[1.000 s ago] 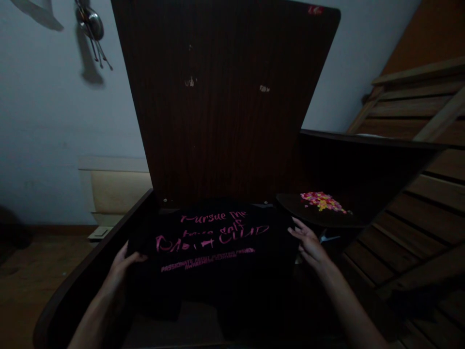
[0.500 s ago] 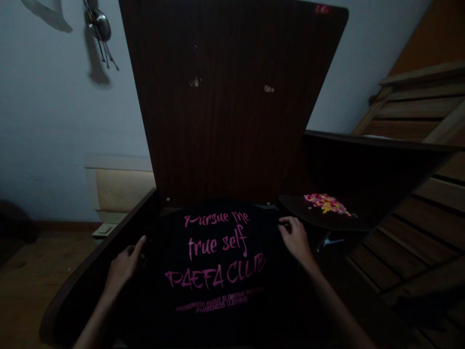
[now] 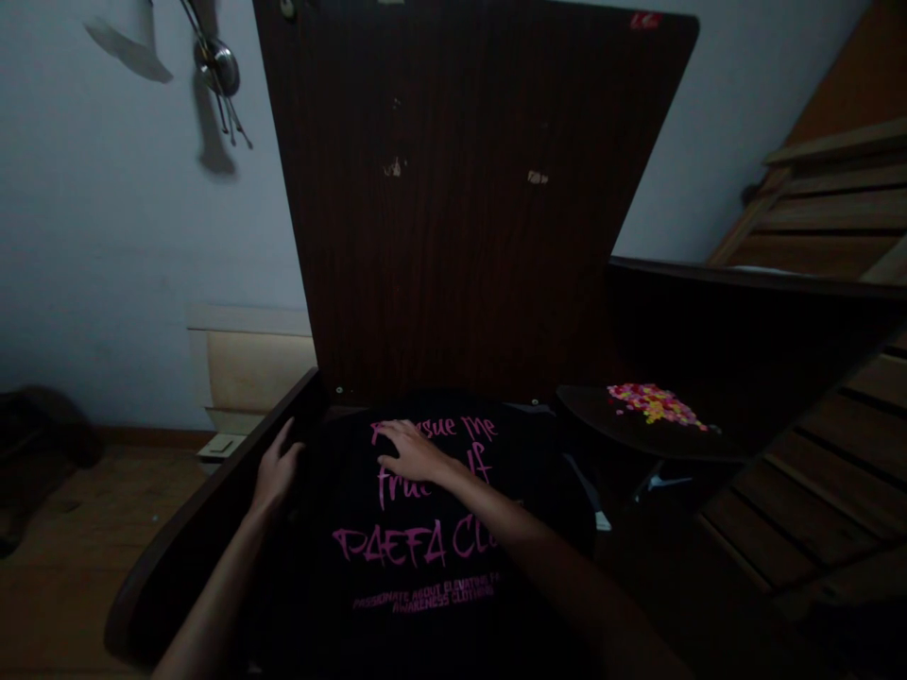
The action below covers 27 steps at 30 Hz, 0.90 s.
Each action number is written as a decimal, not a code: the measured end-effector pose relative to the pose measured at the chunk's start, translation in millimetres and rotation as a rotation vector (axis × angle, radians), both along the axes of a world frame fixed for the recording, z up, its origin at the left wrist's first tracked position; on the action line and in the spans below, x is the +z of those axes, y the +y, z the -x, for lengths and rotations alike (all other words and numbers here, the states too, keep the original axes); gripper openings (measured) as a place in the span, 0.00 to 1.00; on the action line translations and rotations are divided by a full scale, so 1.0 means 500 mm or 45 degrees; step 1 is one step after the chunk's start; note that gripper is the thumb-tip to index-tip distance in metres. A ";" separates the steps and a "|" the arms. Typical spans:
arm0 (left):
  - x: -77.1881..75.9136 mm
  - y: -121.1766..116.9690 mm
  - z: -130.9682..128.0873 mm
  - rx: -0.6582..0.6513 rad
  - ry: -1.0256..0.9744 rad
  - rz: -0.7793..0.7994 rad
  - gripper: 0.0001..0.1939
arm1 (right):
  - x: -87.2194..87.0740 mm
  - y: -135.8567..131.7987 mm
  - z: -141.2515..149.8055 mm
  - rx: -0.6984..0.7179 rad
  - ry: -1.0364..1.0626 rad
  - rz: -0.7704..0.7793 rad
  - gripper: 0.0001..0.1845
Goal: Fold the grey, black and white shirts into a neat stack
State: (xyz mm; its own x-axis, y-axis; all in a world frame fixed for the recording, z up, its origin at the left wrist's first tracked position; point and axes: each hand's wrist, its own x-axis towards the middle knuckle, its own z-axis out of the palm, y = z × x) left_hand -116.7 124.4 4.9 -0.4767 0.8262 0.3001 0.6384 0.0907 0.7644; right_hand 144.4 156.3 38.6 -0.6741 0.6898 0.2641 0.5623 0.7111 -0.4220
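Note:
A black shirt (image 3: 418, 519) with pink lettering lies spread out in front of me, below a tall dark wooden panel. My right hand (image 3: 415, 453) is over the upper left of the lettering, its thumb and fingers apart and nothing visible in them. That forearm crosses the shirt and covers part of the words. By the shirt's left edge, just inside the dark wooden side rail (image 3: 213, 515), my left hand (image 3: 276, 472) has its fingers stretched and parted. It holds nothing I can see. Dim light hides whether either hand touches the cloth.
The dark upright panel (image 3: 453, 217) rises behind the shirt. To the right, a dark shelf (image 3: 588, 406) bears a heap of small pink, red and yellow pieces (image 3: 656, 406). Wooden slats (image 3: 843, 434) stand farther right. A lamp fitting (image 3: 218, 68) hangs on the left wall.
My right hand has moved left from the shirt's right edge to over the upper lettering. My left hand has shifted slightly up and right. The whole view has shifted a little.

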 end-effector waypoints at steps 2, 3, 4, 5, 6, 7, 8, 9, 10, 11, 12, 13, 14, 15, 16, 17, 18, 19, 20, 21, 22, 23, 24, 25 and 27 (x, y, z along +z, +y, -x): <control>0.032 -0.003 -0.013 -0.059 0.236 0.035 0.26 | -0.012 0.014 0.034 -0.019 -0.028 0.009 0.34; 0.050 -0.007 -0.020 -0.058 0.359 0.054 0.25 | -0.017 0.020 0.047 -0.041 -0.043 0.020 0.36; 0.068 -0.010 -0.026 -0.040 0.479 0.072 0.23 | -0.021 0.025 0.057 -0.069 -0.059 0.032 0.37; 0.083 -0.014 -0.030 -0.002 0.572 0.104 0.23 | -0.024 0.030 0.065 -0.095 -0.075 0.040 0.35; 0.095 -0.017 -0.034 0.042 0.633 0.162 0.23 | -0.026 0.033 0.070 -0.115 -0.093 0.042 0.32; 0.105 -0.019 -0.037 0.079 0.666 0.247 0.22 | -0.027 0.036 0.073 -0.130 -0.110 0.035 0.27; 0.110 -0.019 -0.039 0.101 0.675 0.350 0.22 | -0.027 0.038 0.074 -0.139 -0.123 0.017 0.22; 0.113 -0.018 -0.039 0.099 0.669 0.454 0.22 | -0.027 0.039 0.074 -0.140 -0.130 -0.006 0.17; 0.112 -0.016 -0.039 0.080 0.651 0.545 0.22 | -0.027 0.040 0.072 -0.134 -0.134 -0.031 0.14; 0.110 -0.013 -0.038 0.049 0.624 0.615 0.21 | -0.028 0.039 0.070 -0.121 -0.136 -0.053 0.12; 0.107 -0.010 -0.037 0.009 0.591 0.662 0.20 | -0.030 0.038 0.067 -0.108 -0.139 -0.072 0.11; 0.104 -0.007 -0.037 -0.029 0.548 0.689 0.20 | -0.034 0.036 0.064 -0.091 -0.145 -0.087 0.11; 0.101 -0.005 -0.037 -0.059 0.496 0.706 0.19 | -0.039 0.033 0.061 -0.070 -0.156 -0.097 0.10; 0.098 -0.004 -0.039 -0.077 0.443 0.706 0.19 | -0.045 0.029 0.057 -0.047 -0.168 -0.102 0.10; 0.096 -0.005 -0.043 -0.079 0.402 0.690 0.20 | -0.053 0.025 0.054 -0.024 -0.175 -0.110 0.10; 0.095 -0.007 -0.048 -0.067 0.383 0.661 0.22 | -0.060 0.020 0.052 -0.007 -0.172 -0.124 0.09; 0.095 -0.010 -0.055 -0.039 0.386 0.623 0.24 | -0.068 0.014 0.050 0.003 -0.162 -0.146 0.08; 0.095 -0.013 -0.064 -0.002 0.407 0.579 0.27 | -0.076 0.009 0.048 0.006 -0.146 -0.174 0.07; 0.095 -0.017 -0.073 0.035 0.441 0.533 0.29 | -0.083 0.004 0.048 0.003 -0.129 -0.201 0.07; 0.096 -0.020 -0.082 0.068 0.474 0.496 0.30 | -0.089 -0.001 0.048 0.001 -0.116 -0.221 0.07; 0.097 -0.022 -0.091 0.089 0.494 0.473 0.31 | -0.094 -0.004 0.048 0.001 -0.111 -0.229 0.07; 0.099 -0.023 -0.097 0.102 0.499 0.456 0.31 | -0.098 -0.007 0.049 0.006 -0.111 -0.223 0.08; 0.101 -0.024 -0.102 0.111 0.495 0.443 0.31 | -0.101 -0.008 0.050 0.013 -0.113 -0.206 0.09; 0.104 -0.024 -0.105 0.113 0.485 0.436 0.31 | -0.103 -0.008 0.050 0.018 -0.110 -0.180 0.11; 0.110 -0.024 -0.104 0.106 0.452 0.434 0.30 | -0.105 -0.006 0.050 0.012 -0.088 -0.112 0.17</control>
